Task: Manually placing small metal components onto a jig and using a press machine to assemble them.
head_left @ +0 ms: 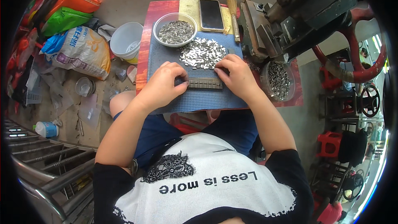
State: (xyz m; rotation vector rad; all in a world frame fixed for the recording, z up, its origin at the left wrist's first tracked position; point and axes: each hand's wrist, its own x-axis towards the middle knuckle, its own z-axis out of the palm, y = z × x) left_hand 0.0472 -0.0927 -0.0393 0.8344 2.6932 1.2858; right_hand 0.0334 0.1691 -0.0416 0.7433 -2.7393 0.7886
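A slotted grey metal bar (205,84) lies crosswise on the blue ribbed mat (166,107) in front of me. My left hand (165,84) is closed at the bar's left end, its thumb and curled fingers meeting there. Just beyond the bar's right end, my right hand (237,75) has thumb and fingertips drawn together at the near edge of a loose pile of small shiny metal pieces (202,54); whatever it pinches is too small to make out. Behind the pile to the left stands a clear round tub (176,30) with many thin metal pieces.
A phone (211,14) lies on a yellow cloth (189,6), beside a small brush (233,18). A heavy machine press (302,16) stands close on the right, above another tub of metal parts (277,81). Left are a white bucket (126,39) and a stuffed sack (81,54).
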